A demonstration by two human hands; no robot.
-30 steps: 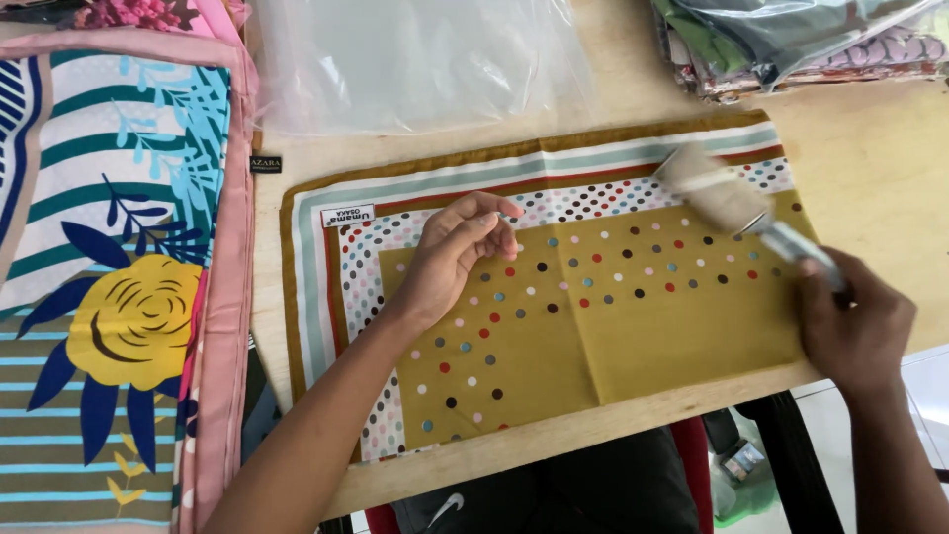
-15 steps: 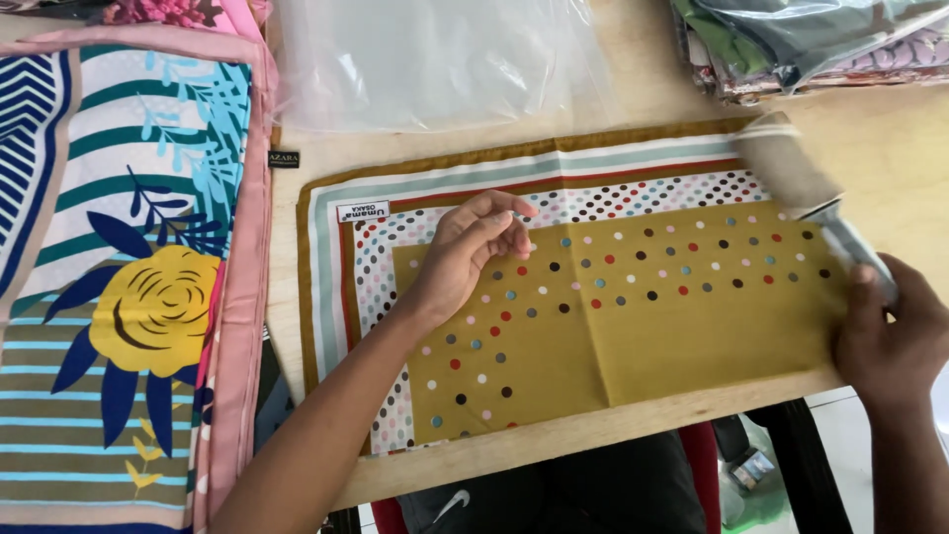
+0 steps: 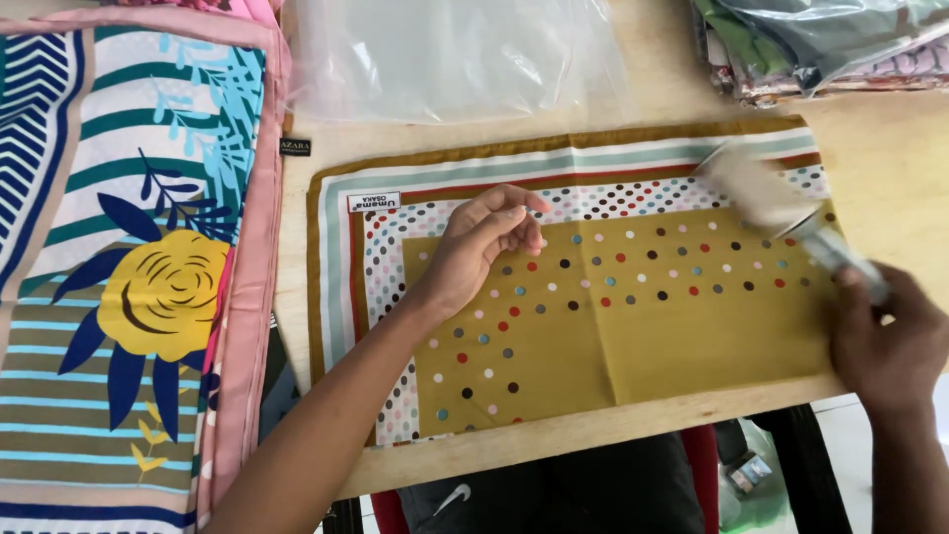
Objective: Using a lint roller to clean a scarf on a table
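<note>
A folded mustard scarf (image 3: 633,336) with coloured dots and a striped border lies flat on the wooden table (image 3: 890,148). My left hand (image 3: 479,247) rests on the scarf's upper left part, fingers loosely curled, pressing the cloth. My right hand (image 3: 890,341) at the scarf's right edge grips the handle of a lint roller (image 3: 766,198), whose pale, blurred roller head lies on the scarf's top right corner.
A large scarf (image 3: 129,277) with a yellow flower, blue leaves and pink border covers the left side. A clear plastic bag (image 3: 455,59) lies beyond the mustard scarf. Bagged folded scarves (image 3: 820,44) are stacked at the top right. The table's near edge runs below the scarf.
The lint roller and my right hand have shifted right and slightly up along the scarf's right end. My left hand stays pressed on the cloth.
</note>
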